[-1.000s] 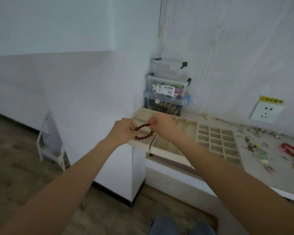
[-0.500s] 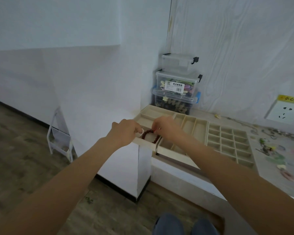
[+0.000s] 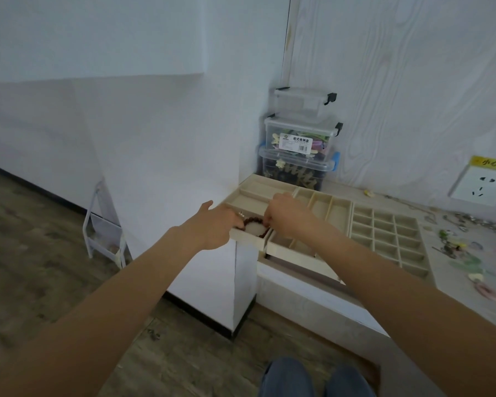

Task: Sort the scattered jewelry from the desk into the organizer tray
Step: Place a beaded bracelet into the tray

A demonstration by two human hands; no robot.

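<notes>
White walls fill most of what I see, with wood-look flooring [image 3: 35, 270] below on the left and a pale wood-grain panel on the right carrying a wall socket [image 3: 481, 187]. Against the wall on the left stands a small white rack [image 3: 105, 227]. My tabletop [image 3: 441, 285] runs from the corner out to the right. At its corner end lies the tray [image 3: 338, 209], beige, with long compartments on the left and a grid of small square cells on the right. Behind the tray, three clear boxes [image 3: 298, 138] are stacked in the corner; the middle one bears a label. Scattered jewelry [image 3: 464, 250] lies on the tabletop to the right of the tray, blurred, in green, pink and silver bits.

My left hand [image 3: 212, 224] and right hand [image 3: 287, 214] meet over the nearest left compartment of the tray. Between them is the bracelet [image 3: 254, 224], dark red-brown beads in a ring, down inside that compartment with pale lining showing through its middle. My left fingertips sit curled at its left side, and my right fingers pinch at its right edge; I cannot tell how firmly either hand grips it. Denim-clad knees show at the bottom edge.
</notes>
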